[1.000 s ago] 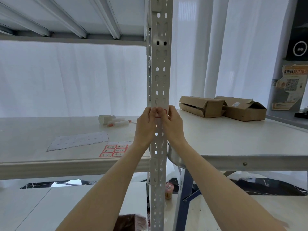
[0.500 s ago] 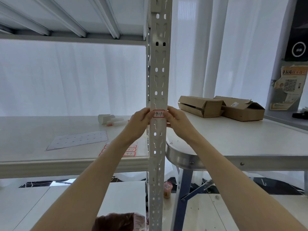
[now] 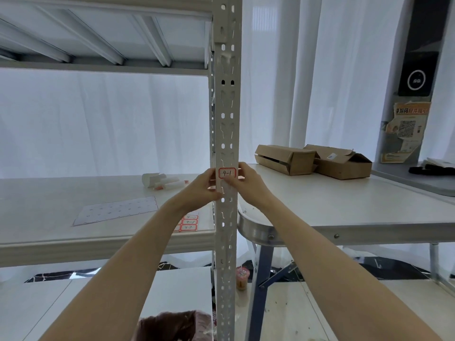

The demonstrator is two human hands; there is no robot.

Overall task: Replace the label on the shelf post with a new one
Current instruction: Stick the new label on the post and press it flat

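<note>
- Label (image 3: 227, 173): white with a red border, handwritten "4-1"; lying flat on the front face of the shelf post (image 3: 226, 119), a little above the level of the shelf board (image 3: 73, 193).
- Shelf post: pale metal upright, punched with paired holes and keyhole slots, running top to bottom through the middle of the view.
- Left hand (image 3: 200, 187): fingers curled round the post's left edge, thumb tip at the label's left border.
- Right hand (image 3: 248, 180): fingertips curled against the post's right edge, touching the label's right border (whether pressing the label or only the metal, cannot tell).
- Sheet of spare labels (image 3: 188, 223): red-bordered, on the shelf board just left of the post, partly hidden by the left forearm.
- Backing sheet (image 3: 115, 212): pale, lying flat further left on the same board.
- White tubes (image 3: 162, 181): on their sides towards the back of the board.
- Folding table (image 3: 344, 205): right of the post, carrying two cardboard boxes (image 3: 286, 158), side by side and touching.
- Small cup (image 3: 242, 278): on the floor, just right of the post's lower part.
</note>
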